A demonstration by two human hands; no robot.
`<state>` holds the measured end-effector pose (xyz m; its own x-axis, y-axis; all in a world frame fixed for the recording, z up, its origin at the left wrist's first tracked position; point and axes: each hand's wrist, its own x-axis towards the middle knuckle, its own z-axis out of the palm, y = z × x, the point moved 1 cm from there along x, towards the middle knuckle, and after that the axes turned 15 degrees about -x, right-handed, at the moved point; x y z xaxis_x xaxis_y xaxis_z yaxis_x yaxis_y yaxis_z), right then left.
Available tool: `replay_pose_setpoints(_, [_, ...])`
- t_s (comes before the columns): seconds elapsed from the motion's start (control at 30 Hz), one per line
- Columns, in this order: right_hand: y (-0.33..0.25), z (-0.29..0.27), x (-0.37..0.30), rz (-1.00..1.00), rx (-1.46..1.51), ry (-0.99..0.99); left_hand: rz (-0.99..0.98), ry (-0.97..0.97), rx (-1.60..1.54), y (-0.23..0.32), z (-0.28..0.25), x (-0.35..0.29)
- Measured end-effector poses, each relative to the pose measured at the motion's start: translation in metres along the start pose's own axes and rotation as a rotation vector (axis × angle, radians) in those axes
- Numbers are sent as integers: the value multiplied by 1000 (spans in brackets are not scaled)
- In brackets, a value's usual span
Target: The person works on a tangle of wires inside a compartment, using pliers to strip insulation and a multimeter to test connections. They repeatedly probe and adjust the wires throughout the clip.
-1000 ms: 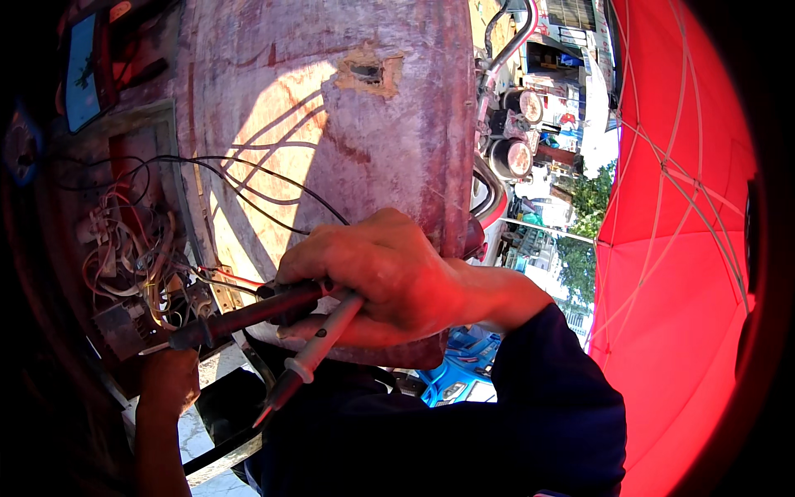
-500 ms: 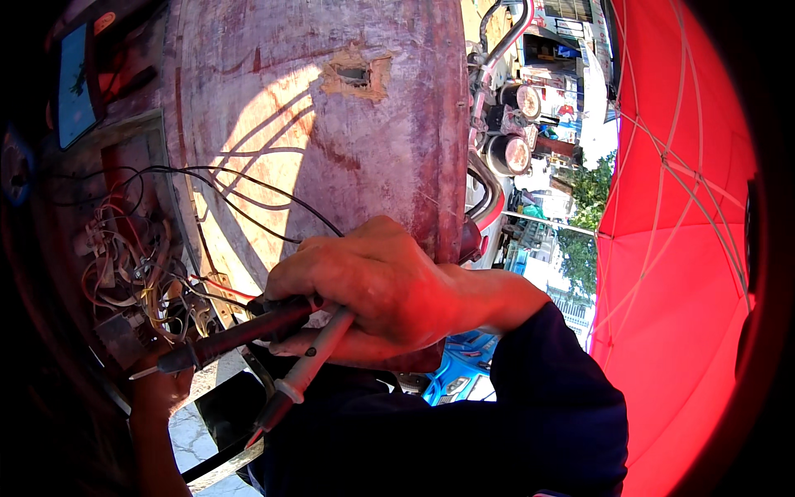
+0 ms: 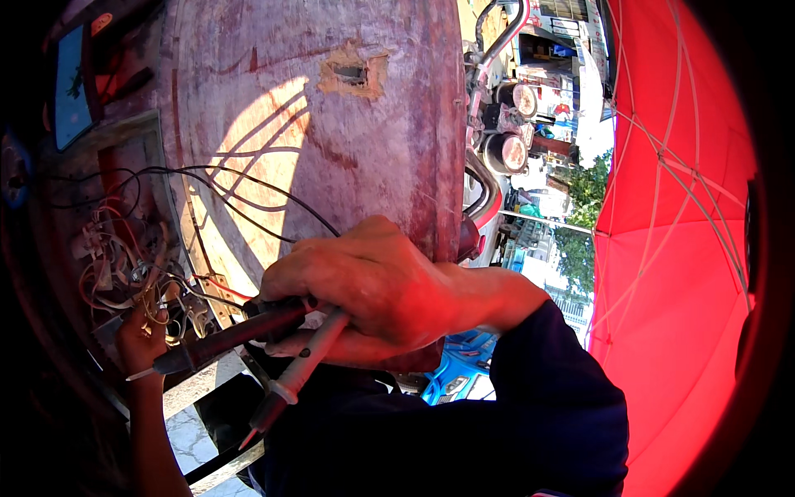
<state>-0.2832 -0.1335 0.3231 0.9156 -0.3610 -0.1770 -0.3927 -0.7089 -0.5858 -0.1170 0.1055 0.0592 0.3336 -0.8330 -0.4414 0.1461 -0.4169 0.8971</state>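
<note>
1. Black probe (image 3: 232, 338) and grey probe (image 3: 310, 360): both grasped in right hand (image 3: 364, 277), tips fanned apart, in front of the worn board's lower end.
2. Left hand (image 3: 139, 338): at the tangled wires (image 3: 124, 269) in the open bay, fingers among them. Can't tell whether they pinch one.
3. Black probe's bare tip crosses the left wrist in my view; can't tell if touching. I'd keep it off skin, keep both tips apart, and grip behind the collars.
4. Black leads (image 3: 273, 189) cross the board to the bay. I'd leave slack, clear of the hinge (image 3: 219, 295).
5. Board (image 3: 389, 149): scuffed purplish paint, ragged hole (image 3: 352, 74) up top, sunlit patch crossed by shadows.
6. Beyond: bent metal tubes (image 3: 507, 43) at the board's right edge, greenery (image 3: 588, 190), red canopy (image 3: 671, 331) far right.
</note>
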Motion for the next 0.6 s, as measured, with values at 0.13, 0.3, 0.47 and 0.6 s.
replay_pose_setpoints(0.13, [-1, 1, -1, 40, 7, -5, 139, -93, 67, 16, 4, 5])
replay_pose_setpoints(0.3, [-4, 2, 0, 79, 20, -9, 63, -199, 431, 30, 0, 2])
replay_pose_setpoints(0.47, [-3, 4, -1, 85, 24, -13, 143, -164, 279, 37, 5, 3])
replay_pose_setpoints(0.6, [-4, 2, -1, 94, 18, -14, 122, -102, 171, 11, 5, 5])
